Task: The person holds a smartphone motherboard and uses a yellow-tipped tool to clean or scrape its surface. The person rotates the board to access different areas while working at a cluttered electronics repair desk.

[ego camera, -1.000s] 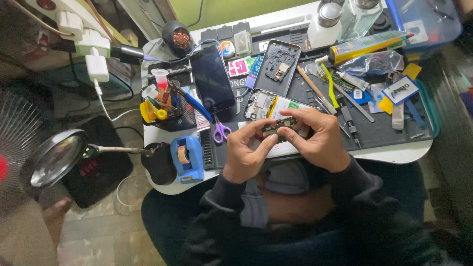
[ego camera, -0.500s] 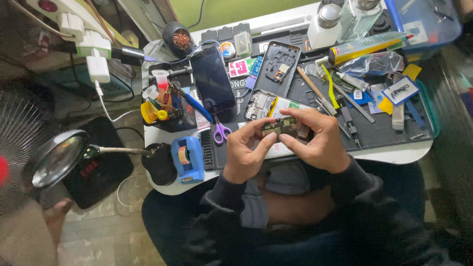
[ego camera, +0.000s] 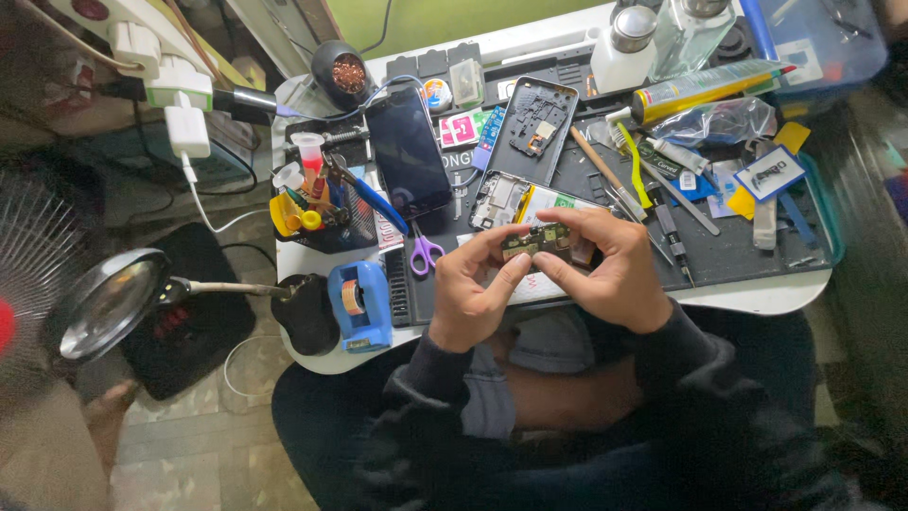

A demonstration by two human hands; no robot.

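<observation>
Seated at a small white table with a dark work mat across most of its top. Largest loose things on it: one black phone screen lying face up, long axis running from the near edge toward the far edge, and two opened phone bodies, one dark back frame beside the screen and one with its insides bared just behind the hands. At the left corner, one blue tape dispenser, and past the table edge one round magnifier on a bent arm. Further back, two clear bottles and one long yellow-green glue tube lying crosswise. Near the front, one pair of purple-handled scissors. Left hand and right hand drawn close together above the near edge of the mat, fingers curled, both pinching one small circuit board between thumbs and fingertips. Board held roughly level, long axis running left to right, one end in each hand; which face is up, not clear enough to tell.
</observation>
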